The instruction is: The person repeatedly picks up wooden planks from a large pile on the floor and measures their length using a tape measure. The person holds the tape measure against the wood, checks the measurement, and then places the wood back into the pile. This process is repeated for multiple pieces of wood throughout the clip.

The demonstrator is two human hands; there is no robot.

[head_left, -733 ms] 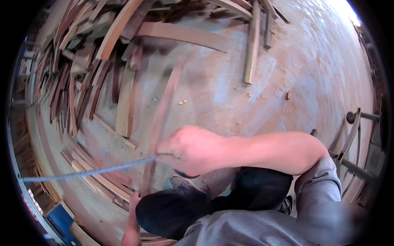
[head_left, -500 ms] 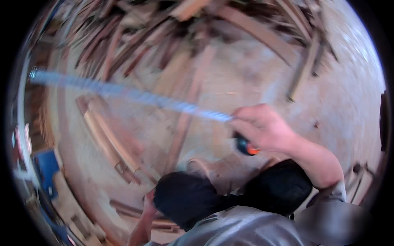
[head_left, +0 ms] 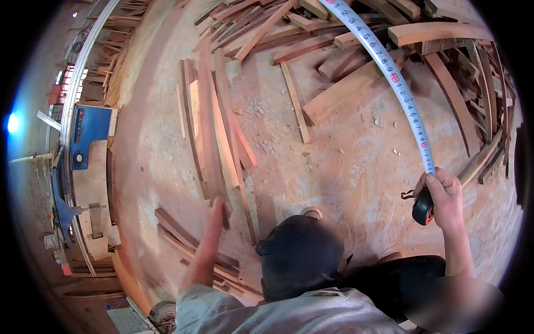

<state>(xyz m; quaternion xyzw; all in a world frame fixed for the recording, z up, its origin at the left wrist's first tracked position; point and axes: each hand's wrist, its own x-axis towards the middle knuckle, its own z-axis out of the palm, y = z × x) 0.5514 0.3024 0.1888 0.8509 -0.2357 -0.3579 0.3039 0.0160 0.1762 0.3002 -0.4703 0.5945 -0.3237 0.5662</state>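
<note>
In my right hand (head_left: pixel 446 195), at the right, a tape measure with a black and orange case (head_left: pixel 423 207) is gripped. Its pale blade (head_left: pixel 409 103) runs out far past my fingers, curving up and left beyond the top edge. My left hand (head_left: pixel 218 209) is low at the left, its fingers closed around the near end of a long brown wooden strip (head_left: pixel 207 122). That strip stretches away from me over several lighter strips (head_left: pixel 224 142) on the floor. The fingers' far side is hidden.
A large heap of timber offcuts (head_left: pixel 328 83) covers the far side and right. Short strips (head_left: pixel 189 245) lie beside my left forearm. At the left stands a machine with a blue panel (head_left: pixel 92 131). Rubble (head_left: pixel 261 125) dots the dusty floor.
The tape blade has swung from pointing left to pointing up and away, and my right hand has moved right. My left hand has come up from beside my knee to the strip's end.
</note>
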